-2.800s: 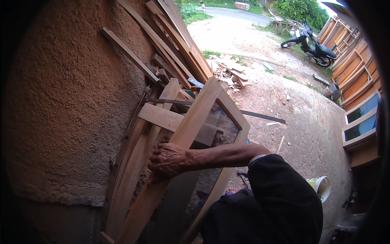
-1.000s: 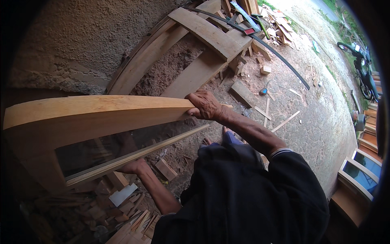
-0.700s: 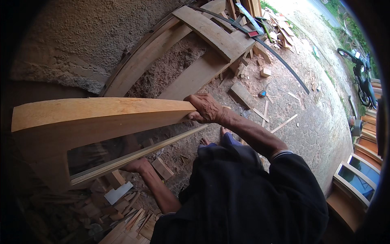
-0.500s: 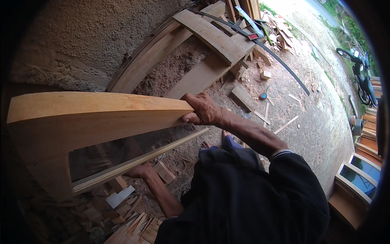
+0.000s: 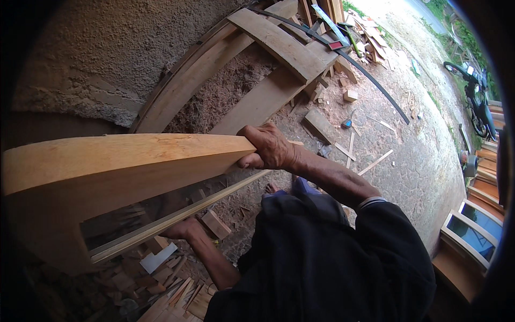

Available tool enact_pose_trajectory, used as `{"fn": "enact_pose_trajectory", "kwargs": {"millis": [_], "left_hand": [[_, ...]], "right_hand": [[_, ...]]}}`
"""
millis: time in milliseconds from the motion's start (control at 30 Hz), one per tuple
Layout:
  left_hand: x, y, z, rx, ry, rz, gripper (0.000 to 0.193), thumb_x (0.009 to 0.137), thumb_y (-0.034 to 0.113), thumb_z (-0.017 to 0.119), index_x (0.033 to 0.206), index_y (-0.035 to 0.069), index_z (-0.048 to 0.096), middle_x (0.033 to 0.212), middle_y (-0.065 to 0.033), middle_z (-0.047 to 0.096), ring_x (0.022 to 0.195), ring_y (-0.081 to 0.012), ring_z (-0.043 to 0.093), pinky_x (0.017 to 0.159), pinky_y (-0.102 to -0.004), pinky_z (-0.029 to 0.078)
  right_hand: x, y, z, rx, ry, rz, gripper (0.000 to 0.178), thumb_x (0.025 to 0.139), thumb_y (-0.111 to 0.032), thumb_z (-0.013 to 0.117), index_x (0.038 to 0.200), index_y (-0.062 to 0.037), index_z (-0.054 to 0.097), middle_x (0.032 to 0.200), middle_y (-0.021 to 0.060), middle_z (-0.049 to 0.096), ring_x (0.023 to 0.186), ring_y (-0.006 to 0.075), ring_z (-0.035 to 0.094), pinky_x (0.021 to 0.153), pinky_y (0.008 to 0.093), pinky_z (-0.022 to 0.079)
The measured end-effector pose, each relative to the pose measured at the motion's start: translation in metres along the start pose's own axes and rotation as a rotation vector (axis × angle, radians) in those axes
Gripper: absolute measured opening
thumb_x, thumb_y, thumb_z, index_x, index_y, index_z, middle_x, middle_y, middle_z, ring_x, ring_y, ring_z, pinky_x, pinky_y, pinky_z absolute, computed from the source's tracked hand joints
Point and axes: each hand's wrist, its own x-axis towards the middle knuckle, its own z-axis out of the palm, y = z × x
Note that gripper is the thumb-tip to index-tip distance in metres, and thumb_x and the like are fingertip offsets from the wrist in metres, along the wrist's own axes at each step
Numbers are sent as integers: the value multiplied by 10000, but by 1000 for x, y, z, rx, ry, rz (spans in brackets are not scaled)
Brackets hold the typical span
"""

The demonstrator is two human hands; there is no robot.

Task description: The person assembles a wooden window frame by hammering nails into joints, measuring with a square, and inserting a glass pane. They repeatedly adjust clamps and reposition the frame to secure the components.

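Note:
A pale wooden window frame (image 5: pixel 134 153), with a see-through, glass-like panel (image 5: pixel 120 222) in its opening, stretches from the left edge to the middle, tilted on its edge. My right hand (image 5: pixel 271 147) is closed over the right end of its thick upper edge, thumb on the near side. Lower down, my left hand (image 5: pixel 182 229) is at the narrow lower rail (image 5: pixel 177 217), gripping it from beneath. The left fingers are mostly hidden behind the rail; a dim shape of them seems to show through the panel.
Large curved wooden pieces (image 5: pixel 263 99) lean by the rough wall (image 5: pixel 118 48). A long dark strip (image 5: pixel 370 80) crosses them. Offcuts (image 5: pixel 123 282) litter the floor at lower left; a wood block (image 5: pixel 319 127) and tape measure (image 5: pixel 347 123) lie ahead. A motorbike (image 5: pixel 477 102) stands far right.
The window frame's left end has swung lower and further left. My right hand stays on its end, and my left hand has shifted only slightly with the lower rail.

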Motion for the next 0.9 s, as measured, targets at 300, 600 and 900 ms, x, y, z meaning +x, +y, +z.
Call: {"fn": "enact_pose_trajectory", "kwargs": {"millis": [300,600,900], "left_hand": [[33,-20,-66,644,-119,261,732,1040,535,383,1549,12,326,1616,-210,320,1485,-339,350,1252,-483,256],[37,-22,-69,535,81,177,633,1058,475,389,1543,68,369,1598,-144,390,1410,-247,478,1187,-421,394],[29,-21,-72,163,73,273,819,1011,661,353,1591,87,295,1636,-163,318,1497,-311,338,1237,-455,293]], "right_hand": [[2,5,19,-25,-15,-12,625,917,-685,595,955,-64,533,733,135,619,691,363,681,611,447,543],[8,-4,40,-61,4,23,598,927,-656,600,861,-79,460,672,121,564,653,366,663,581,449,526],[2,-2,34,-53,-27,21,606,930,-662,595,886,-68,481,678,140,577,660,390,662,578,459,519]]}}
